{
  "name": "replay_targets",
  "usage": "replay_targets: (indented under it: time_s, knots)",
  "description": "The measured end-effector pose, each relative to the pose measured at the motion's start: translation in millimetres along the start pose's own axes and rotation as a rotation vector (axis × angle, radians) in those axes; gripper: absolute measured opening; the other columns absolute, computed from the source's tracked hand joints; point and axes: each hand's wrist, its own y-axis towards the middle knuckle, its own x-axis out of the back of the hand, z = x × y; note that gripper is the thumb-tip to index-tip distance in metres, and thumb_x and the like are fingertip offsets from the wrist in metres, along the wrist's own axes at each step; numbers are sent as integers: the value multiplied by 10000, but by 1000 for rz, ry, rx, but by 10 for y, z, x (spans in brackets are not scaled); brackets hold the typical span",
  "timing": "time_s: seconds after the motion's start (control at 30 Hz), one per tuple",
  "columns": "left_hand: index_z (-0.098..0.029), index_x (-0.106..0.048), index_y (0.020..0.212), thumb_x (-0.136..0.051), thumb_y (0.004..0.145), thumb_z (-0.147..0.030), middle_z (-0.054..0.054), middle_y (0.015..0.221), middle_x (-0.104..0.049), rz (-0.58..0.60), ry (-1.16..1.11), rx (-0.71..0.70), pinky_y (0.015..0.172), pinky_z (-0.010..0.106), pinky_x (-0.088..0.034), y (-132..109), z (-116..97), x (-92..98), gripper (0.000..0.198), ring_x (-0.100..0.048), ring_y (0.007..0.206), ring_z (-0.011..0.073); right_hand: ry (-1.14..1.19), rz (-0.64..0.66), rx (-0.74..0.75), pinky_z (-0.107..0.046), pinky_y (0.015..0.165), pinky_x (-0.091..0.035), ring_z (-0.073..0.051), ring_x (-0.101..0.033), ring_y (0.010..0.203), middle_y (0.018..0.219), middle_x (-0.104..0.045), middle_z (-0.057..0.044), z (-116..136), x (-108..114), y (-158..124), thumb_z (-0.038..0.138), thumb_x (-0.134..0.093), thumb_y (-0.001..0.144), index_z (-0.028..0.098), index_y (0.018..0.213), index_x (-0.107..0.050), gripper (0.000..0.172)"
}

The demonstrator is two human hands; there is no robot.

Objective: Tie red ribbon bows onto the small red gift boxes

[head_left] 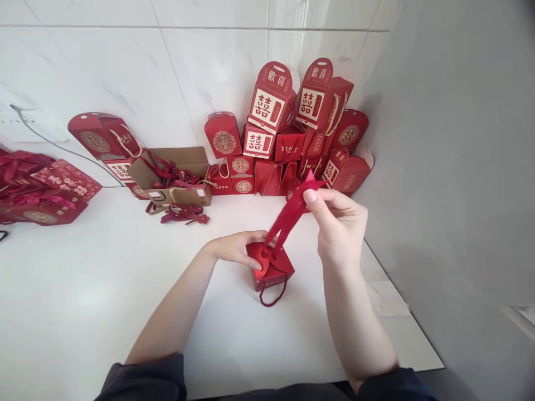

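Observation:
A small red gift box [272,276] with a dark red cord handle [272,304] sits on the white table in front of me. My left hand [239,248] grips it from the left, the thumb on a curved top flap and the fingers round the far side, partly hidden. Two strands of red ribbon [288,220] rise from holes in the top of the box. Above and to the right, my right hand [340,223] pinches the ribbon's upper ends between thumb and fingers, holding the strands taut.
Behind, an open cardboard box [196,161] holds tangled ribbons, with more ribbons [184,214] lying before it. Red boxes [267,106] are stacked against the tiled wall. More ribbon-tied boxes [45,206] stand at far left. A grey panel [451,184] borders the table's right edge.

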Motion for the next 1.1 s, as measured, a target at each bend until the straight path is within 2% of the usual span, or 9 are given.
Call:
replay_targets:
  time_s: [0.17,0.3,0.37,0.43,0.57,0.63,0.8,0.97,1.1]
  knots:
    - [-224,-519,1291,-839,645,-221,146,1333,-559,-94,-42,17,1081,456,-384,79,97,-141,722,-509,1280,284,-14,-130,120,-285,610,-485,-121,-577,638,674,-653,37,1,49,39,321,-752,778,260,743,-726,75]
    - [-248,-489,1298,-857,618,-222,143,1323,-569,-184,-51,-27,1047,472,-408,147,158,-294,774,-534,1249,295,-73,-29,123,-299,596,-487,-125,-569,607,664,-653,30,16,17,20,329,-732,794,246,721,-703,114]
    - [-241,-505,1295,-841,644,-226,145,1325,-573,-167,-67,-66,1055,495,-397,179,171,-334,733,-533,1250,308,-104,52,134,-305,592,-489,-128,-561,593,646,-643,28,42,-5,-2,328,-727,795,233,688,-681,151]
    - [-222,-570,1239,-813,683,-237,145,1349,-560,-131,-79,-102,1077,501,-377,204,173,-343,607,-507,1278,321,-108,101,164,-308,595,-489,-127,-556,591,636,-631,29,77,-14,-21,308,-720,802,228,665,-659,170]
    - [-198,-689,1038,-796,696,-262,124,1387,-531,-141,-8,-107,1113,467,-351,221,170,-326,364,-464,1316,324,-86,77,246,-300,577,-474,-125,-552,592,627,-606,35,145,23,-30,240,-707,813,235,676,-643,151]
    - [-194,-701,1011,-807,679,-273,126,1371,-542,-154,15,-88,1104,458,-364,220,177,-327,357,-470,1309,327,-94,59,272,-306,582,-481,-133,-568,610,630,-602,32,169,49,-23,235,-704,817,240,682,-636,151]
    - [-201,-593,1257,-785,721,-286,161,1301,-604,-121,-84,-64,1030,481,-440,223,198,-338,575,-554,1224,312,-99,86,265,-320,586,-491,-146,-580,621,625,-598,26,176,59,-6,266,-697,826,240,675,-624,169]
    - [-241,-731,1066,-755,748,-317,95,1311,-619,-71,95,-102,1100,478,-372,244,147,-310,328,-431,1336,317,-101,97,243,-315,581,-489,-141,-570,608,636,-610,22,142,28,-3,299,-692,829,233,676,-630,177]
    - [-259,-739,1080,-750,750,-345,83,1252,-659,-50,97,-96,1074,484,-399,269,144,-339,341,-478,1287,318,-64,105,213,-297,582,-484,-123,-557,591,646,-623,29,111,9,4,294,-698,826,232,695,-655,151]
